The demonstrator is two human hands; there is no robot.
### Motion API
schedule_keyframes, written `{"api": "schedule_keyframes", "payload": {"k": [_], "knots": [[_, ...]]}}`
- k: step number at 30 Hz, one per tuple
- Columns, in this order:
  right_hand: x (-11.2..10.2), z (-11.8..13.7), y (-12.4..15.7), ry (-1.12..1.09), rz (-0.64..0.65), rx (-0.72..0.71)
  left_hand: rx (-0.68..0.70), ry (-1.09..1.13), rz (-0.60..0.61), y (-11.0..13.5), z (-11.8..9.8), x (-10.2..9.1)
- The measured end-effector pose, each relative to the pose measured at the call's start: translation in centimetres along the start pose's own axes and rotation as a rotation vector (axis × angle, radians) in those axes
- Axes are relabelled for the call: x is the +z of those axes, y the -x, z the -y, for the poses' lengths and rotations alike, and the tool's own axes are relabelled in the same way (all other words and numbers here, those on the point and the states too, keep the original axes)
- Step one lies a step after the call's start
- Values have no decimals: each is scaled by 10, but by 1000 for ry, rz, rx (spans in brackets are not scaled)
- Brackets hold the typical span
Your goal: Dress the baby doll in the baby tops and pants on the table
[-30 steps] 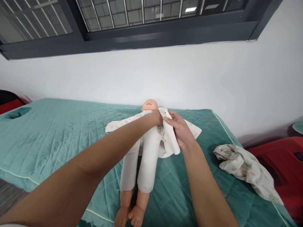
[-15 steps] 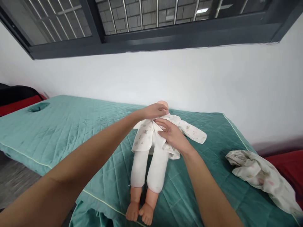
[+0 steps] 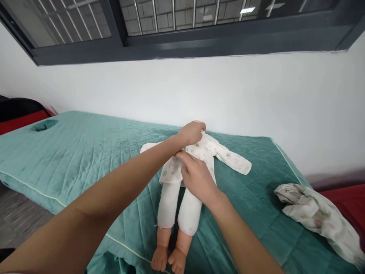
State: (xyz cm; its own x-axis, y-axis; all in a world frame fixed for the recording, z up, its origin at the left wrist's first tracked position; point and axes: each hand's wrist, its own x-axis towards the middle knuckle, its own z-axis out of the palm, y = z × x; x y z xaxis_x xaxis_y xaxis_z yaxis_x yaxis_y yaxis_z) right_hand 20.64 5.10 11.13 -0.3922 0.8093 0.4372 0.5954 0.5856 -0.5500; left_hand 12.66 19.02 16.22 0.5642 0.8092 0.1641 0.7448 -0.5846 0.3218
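Here, we see the left hand curled at the neck of the patterned jacket, its fingertips turned away, so we cannot tell whether cloth is pinched. The right hand lies lower on the jacket's front, thumb and forefinger drawn close together; its hold, partly behind the left forearm, is equally uncertain. We judge that the upper hand steadies the collar while the lower one manages the front edge. Beneath lies the doll, on its back upon the green bedcover. Its long axis runs from the head, near the wall, towards us, feet slightly leftward; one sleeve extends right. Well apart, at right, rests a crumpled cloth.
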Motion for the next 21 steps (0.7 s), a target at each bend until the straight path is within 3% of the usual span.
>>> {"api": "schedule_keyframes", "payload": {"k": [5,9,12,15,21], "knots": [[12,9,4,247,83,-95,-107,43,-73,-7,17,6],[9,13,5,374,117,-81,-130,170,-153,-2,26,17],[2,13,4,304,43,-37,-112,419,-161,10,30,20],[-3,8,3,220,-61,-13,-139,476,-150,19,35,20],[4,-20,0,183,-271,-8,-167,528,-369,40,55,34]]}}
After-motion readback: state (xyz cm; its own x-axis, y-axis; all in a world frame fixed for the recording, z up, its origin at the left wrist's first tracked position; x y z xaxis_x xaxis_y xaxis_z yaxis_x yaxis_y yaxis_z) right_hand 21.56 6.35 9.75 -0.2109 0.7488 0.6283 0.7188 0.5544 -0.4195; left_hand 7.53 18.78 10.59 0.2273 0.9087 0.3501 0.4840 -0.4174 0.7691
